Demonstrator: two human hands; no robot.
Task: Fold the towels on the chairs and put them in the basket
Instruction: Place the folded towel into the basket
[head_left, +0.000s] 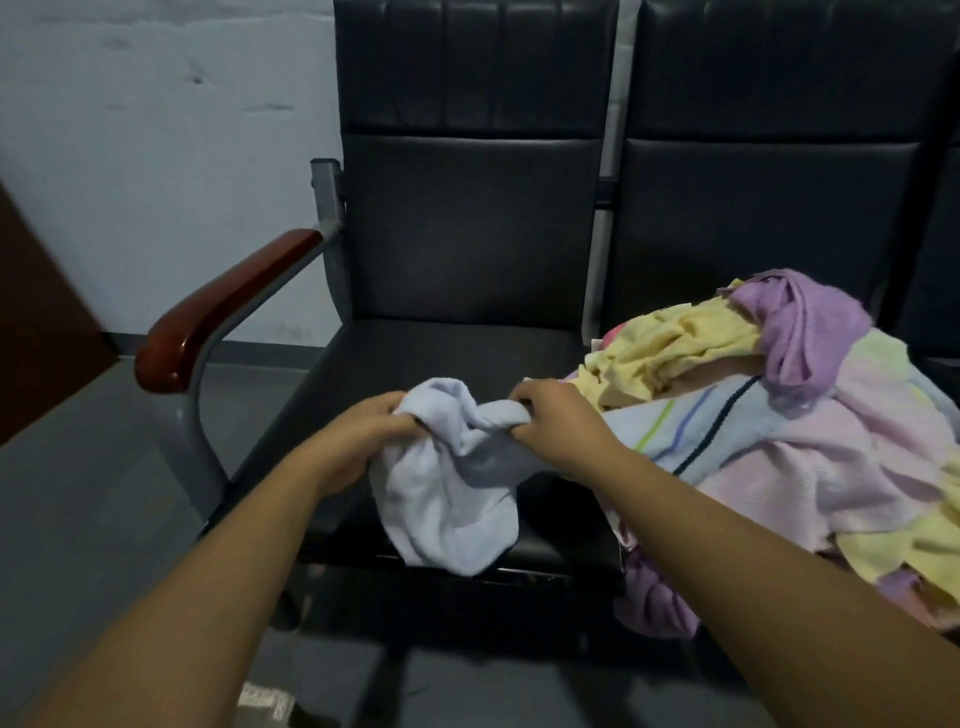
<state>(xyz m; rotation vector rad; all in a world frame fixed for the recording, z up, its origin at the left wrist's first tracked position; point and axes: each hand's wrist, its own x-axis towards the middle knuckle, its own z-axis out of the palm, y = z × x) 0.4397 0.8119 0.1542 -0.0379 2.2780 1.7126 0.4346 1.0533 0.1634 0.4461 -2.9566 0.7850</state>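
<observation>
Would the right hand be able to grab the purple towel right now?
Probably not yet: the right hand grips the blue towel. The purple towel lies uncovered nearby, so once freed, likely yes.

Waiting area: linked black chairs (467, 234)

2 arms are showing in the head view, both bare along all of their visible length. The left forearm (208, 597) is filling the lower left of the frame and tapering toward the wrist; the right forearm (753, 561) is doing likewise at the lower right. The left hand (363, 436) and the right hand (561, 423) are going uncovered too, wrists and knuckles bare. A small mark is perhaps showing near the left wrist, though dim light is blurring it.
</observation>
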